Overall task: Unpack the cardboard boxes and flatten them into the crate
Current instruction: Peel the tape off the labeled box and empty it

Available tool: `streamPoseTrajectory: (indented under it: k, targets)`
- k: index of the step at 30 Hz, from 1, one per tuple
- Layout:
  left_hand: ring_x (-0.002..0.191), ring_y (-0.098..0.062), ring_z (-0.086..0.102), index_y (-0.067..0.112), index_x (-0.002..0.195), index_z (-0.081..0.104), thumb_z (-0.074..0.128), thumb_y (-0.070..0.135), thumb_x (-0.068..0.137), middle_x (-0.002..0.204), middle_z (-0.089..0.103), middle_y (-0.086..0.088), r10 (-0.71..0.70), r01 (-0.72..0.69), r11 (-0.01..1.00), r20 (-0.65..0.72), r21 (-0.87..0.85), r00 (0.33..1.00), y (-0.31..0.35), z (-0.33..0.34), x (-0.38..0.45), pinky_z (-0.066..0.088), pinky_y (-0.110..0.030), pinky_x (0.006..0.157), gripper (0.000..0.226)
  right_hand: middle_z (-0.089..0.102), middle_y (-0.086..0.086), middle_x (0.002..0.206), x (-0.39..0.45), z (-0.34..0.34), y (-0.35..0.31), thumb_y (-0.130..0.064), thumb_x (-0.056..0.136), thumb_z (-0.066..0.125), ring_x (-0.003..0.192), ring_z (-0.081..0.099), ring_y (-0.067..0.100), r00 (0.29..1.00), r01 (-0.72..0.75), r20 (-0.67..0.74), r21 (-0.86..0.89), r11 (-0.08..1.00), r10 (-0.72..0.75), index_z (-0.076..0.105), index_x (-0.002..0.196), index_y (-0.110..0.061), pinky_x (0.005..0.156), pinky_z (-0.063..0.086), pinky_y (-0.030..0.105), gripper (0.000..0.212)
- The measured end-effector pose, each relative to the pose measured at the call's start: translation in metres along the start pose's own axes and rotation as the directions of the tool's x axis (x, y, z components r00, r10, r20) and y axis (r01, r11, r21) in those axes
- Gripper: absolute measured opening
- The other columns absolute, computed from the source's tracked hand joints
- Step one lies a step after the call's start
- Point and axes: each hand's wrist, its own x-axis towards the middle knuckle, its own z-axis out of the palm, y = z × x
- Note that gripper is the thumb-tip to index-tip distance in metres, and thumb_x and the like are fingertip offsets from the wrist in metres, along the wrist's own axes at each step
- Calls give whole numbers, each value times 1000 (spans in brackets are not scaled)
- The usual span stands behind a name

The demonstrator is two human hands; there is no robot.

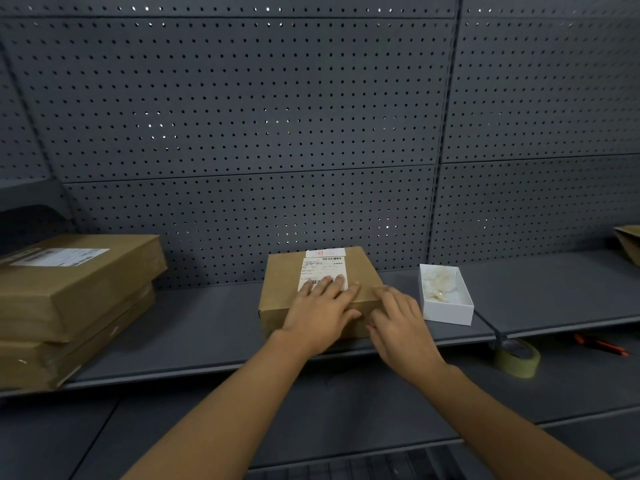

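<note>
**Reaching for the small box on the shelf**

Pressing flat on the lid, the left hand (322,311) lies with fingers spread straight over the shipping label (323,273) of the small cardboard box (294,289). The right hand (398,327) sits at the box's near right corner, fingers loosely extended against its edge, gripping nothing as far as I can see.

The box stands closed on the grey shelf (207,323), back against the pegboard wall (242,116). Just beside it to the right is an open white box (446,296) with pale wrapping inside. Further right, a roll of tape (517,356) and an orange cutter (601,346) lie below the shelf edge. Well to the left, two larger cardboard boxes (69,299) are stacked. No crate shows.

This looks like the opening step: the box seems still sealed. Next, I reckon, a flap or seam must be found and lifted, or the cutter fetched.
</note>
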Motion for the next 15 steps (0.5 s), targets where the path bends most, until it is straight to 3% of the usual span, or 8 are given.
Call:
streamPoseTrajectory:
  k: [3,5,8,15]
  targets:
    - [156,-28,21,35,164,18,-5,70,89,171,22,-4,-8,8,1000,14,-14,1000,1,1,1,17,-53,125,85,60,18,131,0,1,4,-16,83,74,123,55,37,1000,15,-13,20,1000,-15,64,85,-10,101,42,43,12]
    - [157,-29,17,37,164,14,9,76,95,172,18,-5,-12,13,1000,48,-24,999,-2,-1,5,15,-54,126,79,60,18,133,1,2,7,-17,86,71,124,56,36,1000,29,-11,25,999,-28,65,89,-9,103,41,42,10]
    - [158,-29,14,37,165,7,30,69,102,173,13,-6,-11,12,1000,70,-11,997,-5,-1,8,12,-54,126,74,60,17,137,1,4,10,-17,88,72,126,57,34,999,44,-8,54,998,-44,66,91,-9,104,45,43,11]
    - [159,-24,11,41,164,10,35,67,103,173,11,-1,-3,6,998,62,-56,998,-14,-1,10,9,-49,128,71,59,16,142,1,10,17,-10,90,70,132,57,33,999,38,-27,223,974,-33,61,87,-7,101,53,45,10]
